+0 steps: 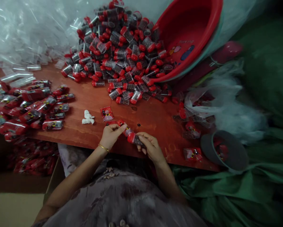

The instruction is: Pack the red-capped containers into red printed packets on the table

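Note:
Near the front edge of the wooden table point(84, 94), my right hand point(152, 146) is closed around a small clear tube with a red cap point(133, 138). The tube lies tilted, its cap toward the left. My left hand point(112, 135), with a bracelet at the wrist, pinches a red printed wrapper point(126, 130) by the red cap. Wrapper and cap touch or overlap; I cannot tell which. Just beyond my left hand lies a flat red printed packet point(106, 113), with a crumpled white scrap point(88, 117) to its left.
A big heap of red-capped tubes point(122, 56) covers the back, beside a tilted red basin point(191, 41). Wrapped red packs point(35, 107) pile up at left, above a box point(48, 186) holding more. Clear plastic sleeves point(25, 41) fill the back left. A grey bowl point(236, 154) stands right.

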`<state>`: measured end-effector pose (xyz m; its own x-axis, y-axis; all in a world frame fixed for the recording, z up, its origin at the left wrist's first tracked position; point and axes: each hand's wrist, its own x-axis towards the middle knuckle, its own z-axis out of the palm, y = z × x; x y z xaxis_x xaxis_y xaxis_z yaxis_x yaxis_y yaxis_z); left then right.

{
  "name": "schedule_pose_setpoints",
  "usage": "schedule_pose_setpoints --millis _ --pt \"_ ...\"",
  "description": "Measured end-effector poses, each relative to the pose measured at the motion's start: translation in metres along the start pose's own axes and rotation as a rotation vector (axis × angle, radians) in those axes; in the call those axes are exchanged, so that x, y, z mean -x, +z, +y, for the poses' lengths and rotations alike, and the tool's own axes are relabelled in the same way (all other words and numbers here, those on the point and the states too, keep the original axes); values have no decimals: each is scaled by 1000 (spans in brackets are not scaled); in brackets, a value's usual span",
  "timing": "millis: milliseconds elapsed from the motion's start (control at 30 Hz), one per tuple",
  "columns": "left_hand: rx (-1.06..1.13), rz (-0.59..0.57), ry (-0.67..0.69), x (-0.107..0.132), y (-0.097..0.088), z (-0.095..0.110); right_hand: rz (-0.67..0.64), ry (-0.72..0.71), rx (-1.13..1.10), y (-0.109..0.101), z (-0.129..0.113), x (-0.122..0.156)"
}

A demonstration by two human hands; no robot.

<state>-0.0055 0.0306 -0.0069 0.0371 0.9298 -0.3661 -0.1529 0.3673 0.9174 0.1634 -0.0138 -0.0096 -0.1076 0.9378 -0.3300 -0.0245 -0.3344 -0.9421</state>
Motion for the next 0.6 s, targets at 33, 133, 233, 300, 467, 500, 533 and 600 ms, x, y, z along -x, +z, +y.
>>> schedule_pose_setpoints --millis 33,133,233,300,467,500,533,600 --pt "-4 -2 18 0 0 0 10 -10 -4 1 0 0" --pt "67 -15 38 2 3 1 38 -48 -17 4 0 -2" --pt "174 -52 23 5 7 3 28 -68 -12 7 -1 -4" --pt "213 -74 1 7 10 3 30 -102 0 11 -2 -5" --pt "288 -48 -61 10 17 -4 205 -280 119 28 2 -10" --pt "313 -44 -62 11 19 -5 259 -316 152 32 4 -12" --pt "348 -38 -60 11 20 -6 300 -347 186 35 6 -13" --pt "429 -23 -59 12 21 -6 322 -387 256 39 9 -14"
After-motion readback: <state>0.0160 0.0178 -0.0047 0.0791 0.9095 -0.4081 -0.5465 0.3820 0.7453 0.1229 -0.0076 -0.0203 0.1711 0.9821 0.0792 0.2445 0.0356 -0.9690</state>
